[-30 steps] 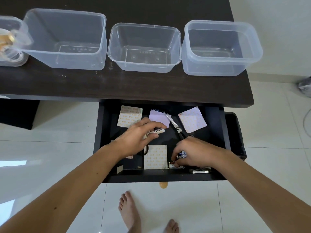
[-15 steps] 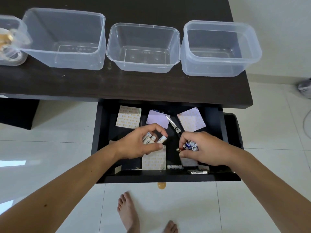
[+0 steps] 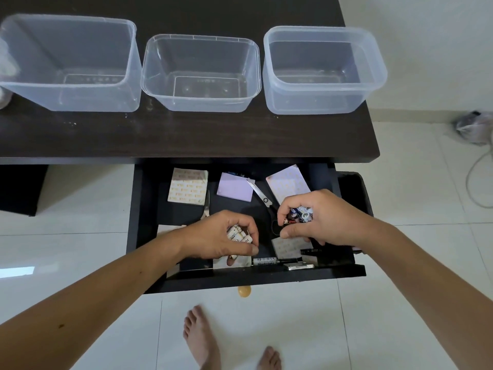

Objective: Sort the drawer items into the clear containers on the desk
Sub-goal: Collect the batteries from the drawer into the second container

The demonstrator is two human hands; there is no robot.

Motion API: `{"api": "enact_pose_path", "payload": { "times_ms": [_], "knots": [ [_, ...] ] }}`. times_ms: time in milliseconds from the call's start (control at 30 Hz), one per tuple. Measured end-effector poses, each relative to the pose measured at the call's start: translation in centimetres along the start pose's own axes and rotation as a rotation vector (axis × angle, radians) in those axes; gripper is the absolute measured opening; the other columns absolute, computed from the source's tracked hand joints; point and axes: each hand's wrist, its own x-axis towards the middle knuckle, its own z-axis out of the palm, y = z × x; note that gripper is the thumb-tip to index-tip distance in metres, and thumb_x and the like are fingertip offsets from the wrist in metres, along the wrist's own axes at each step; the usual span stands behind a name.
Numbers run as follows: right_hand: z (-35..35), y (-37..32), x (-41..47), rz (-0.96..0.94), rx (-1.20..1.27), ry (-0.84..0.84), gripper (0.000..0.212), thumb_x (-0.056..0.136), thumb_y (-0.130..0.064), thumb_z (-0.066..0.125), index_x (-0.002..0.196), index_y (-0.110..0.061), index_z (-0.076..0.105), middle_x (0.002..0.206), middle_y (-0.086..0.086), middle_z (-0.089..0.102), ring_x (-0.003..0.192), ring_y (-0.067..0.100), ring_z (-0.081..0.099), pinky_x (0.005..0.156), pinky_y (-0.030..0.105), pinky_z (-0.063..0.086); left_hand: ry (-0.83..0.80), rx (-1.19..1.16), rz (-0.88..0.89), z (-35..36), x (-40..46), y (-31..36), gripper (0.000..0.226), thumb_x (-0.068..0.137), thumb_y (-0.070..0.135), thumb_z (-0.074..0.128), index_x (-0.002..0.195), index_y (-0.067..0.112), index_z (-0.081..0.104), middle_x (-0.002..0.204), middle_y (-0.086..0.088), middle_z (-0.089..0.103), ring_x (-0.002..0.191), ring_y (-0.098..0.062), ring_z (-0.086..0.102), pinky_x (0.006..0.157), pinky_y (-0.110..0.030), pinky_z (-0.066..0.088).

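The black drawer [image 3: 253, 279] stands pulled out below the dark desk [image 3: 186, 134]. My left hand [image 3: 216, 239] is closed around several white batteries [image 3: 238, 233] over the drawer's front half. Over the right half, my right hand [image 3: 320, 220] grips a bunch of mixed batteries [image 3: 300, 215]. Three clear containers sit on the desk: a large one [image 3: 66, 62], a middle one [image 3: 201, 73] and a right one [image 3: 322, 70]; none holds anything. One white battery [image 3: 264, 261] lies near the drawer's front. Scissors [image 3: 260, 194] lie between sticky-note pads [image 3: 188, 186].
A purple pad [image 3: 235, 187] and a pink pad [image 3: 286, 182] lie at the drawer's back. A small metal piece [image 3: 298, 266] and a black pen [image 3: 310, 251] lie at the front. My bare feet [image 3: 202, 340] stand on white tiles below. A plastic bag [image 3: 473, 126] lies at far right.
Both hands have gathered more batteries and lifted a little. The left hand moved toward the drawer's front; the right hand rose toward the pink pad. The view shifted closer.
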Motion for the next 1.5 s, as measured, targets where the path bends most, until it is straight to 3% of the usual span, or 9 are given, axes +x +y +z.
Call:
{"api": "enact_pose_path", "payload": {
  "times_ms": [200,367,533,733,933,1100,1200,1400,1500],
  "knots": [
    [-1.8,-1.0,0.6,-0.005,-0.117,-0.060,0.014,0.089,-0.027,0.085,0.089,-0.034,0.073,0.082,0.000,0.071,0.041,0.002,0.054,0.049,0.020,0.049,-0.032,0.322,0.053,0.9,1.7,1.0,0.009,0.093,0.024,0.081,0.096,0.024,0.073,0.089,-0.002,0.077,0.064,-0.019,0.075,0.072,-0.034,0.061],
    [-2.9,-1.3,1.4,0.000,-0.095,-0.047,0.015,0.087,-0.028,0.086,0.090,-0.039,0.076,0.067,-0.008,0.065,0.047,0.003,0.056,0.050,0.021,0.051,-0.141,0.763,-0.030,2.0,3.0,1.2,0.025,0.097,0.045,0.071,0.121,0.039,0.073,0.119,0.005,0.073,0.115,-0.017,0.063,0.099,-0.043,0.053],
    [-2.4,-0.7,1.7,-0.011,-0.122,-0.065,0.014,0.086,-0.028,0.088,0.089,-0.036,0.077,0.070,-0.005,0.068,0.044,0.002,0.055,0.048,0.017,0.048,-0.194,0.704,-0.142,2.1,3.7,2.2,0.021,0.097,0.041,0.073,0.115,0.031,0.075,0.058,0.006,0.066,0.059,-0.016,0.069,0.084,-0.035,0.060],
    [-1.7,-0.5,1.5,-0.018,-0.132,-0.094,0.015,0.083,-0.030,0.090,0.089,-0.031,0.076,0.079,0.005,0.073,0.040,0.001,0.057,0.050,0.023,0.052,-0.277,0.623,-0.202,2.0,4.0,2.2,0.023,0.101,0.050,0.063,0.109,0.031,0.073,0.085,-0.014,0.079,0.060,-0.019,0.069,0.081,-0.036,0.057],
    [-1.6,0.4,2.3,0.009,-0.294,-0.203,0.021,0.078,-0.030,0.093,0.082,-0.030,0.072,0.081,-0.002,0.073,0.050,0.001,0.059,0.053,0.027,0.057,-0.173,0.624,-0.121,2.4,3.2,1.7,0.022,0.099,0.054,0.064,0.101,0.033,0.070,0.074,0.002,0.072,0.051,0.003,0.059,0.076,-0.034,0.053],
    [-1.1,0.4,3.6,0.042,-0.633,-0.385,0.018,0.078,-0.028,0.090,0.085,-0.027,0.074,0.080,-0.014,0.061,0.089,0.005,0.062,0.065,0.032,0.053,-0.101,0.606,-0.029,2.8,3.4,0.6,0.024,0.096,0.054,0.067,0.117,0.042,0.067,0.108,0.011,0.073,0.098,-0.010,0.069,0.095,-0.043,0.055],
    [-0.9,0.2,4.2,0.084,-0.753,-0.498,0.017,0.083,-0.024,0.087,0.096,-0.031,0.080,0.092,-0.015,0.059,0.094,0.015,0.064,0.062,0.027,0.048,-0.138,0.589,0.007,3.0,3.9,0.7,0.025,0.098,0.052,0.066,0.122,0.047,0.068,0.117,0.012,0.075,0.099,-0.009,0.069,0.096,-0.035,0.053],
    [-0.6,-0.1,5.3,0.137,-0.808,-0.588,0.024,0.082,-0.027,0.089,0.104,-0.033,0.083,0.093,-0.010,0.067,0.069,0.019,0.070,0.056,0.026,0.053,-0.205,0.486,-0.080,3.0,4.2,1.5,0.028,0.103,0.037,0.065,0.129,0.044,0.072,0.061,0.019,0.065,0.048,-0.010,0.058,0.064,-0.020,0.049],
    [-0.1,0.0,5.6,0.159,-0.809,-0.612,0.021,0.083,-0.023,0.088,0.102,-0.031,0.084,0.088,-0.010,0.068,0.058,0.011,0.059,0.053,0.023,0.050,-0.211,0.489,-0.136,2.9,4.4,1.9,0.026,0.103,0.039,0.064,0.127,0.038,0.074,0.047,0.015,0.057,0.041,-0.005,0.051,0.055,-0.017,0.043]
  ]
}}
